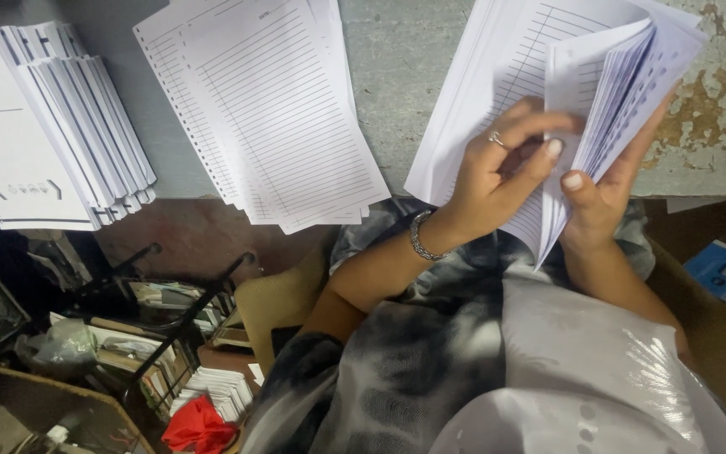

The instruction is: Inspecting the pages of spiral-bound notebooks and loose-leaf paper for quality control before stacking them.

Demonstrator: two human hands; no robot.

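Left hand: my left hand, in the upper middle of the frame, is curled with thumb and fingers pinched on the lined sheets; a ring sits on one finger and a beaded bracelet circles the wrist.
Right hand: my right hand, just right of the left, is closed around the lower edge of the same bundle, thumb in front, fingers behind the fanned pages.
Held stack: the stack of punched lined sheets fills the upper right of the frame, tilted, its right-hand pages fanned open, its lower corner hanging over the front edge of the surface.
Middle pile: a second pile of lined sheets lies flat at upper centre, well apart from my hands, overhanging the edge slightly.
Left pile: a staggered stack of white printed covers lies at the upper left.
Surface: the grey surface shows bare between the piles, with flaking paint at the far right.
Lap: shiny plastic-wrapped white material lies at lower right.
Below: red cloth at the bottom left, among cluttered shelves.
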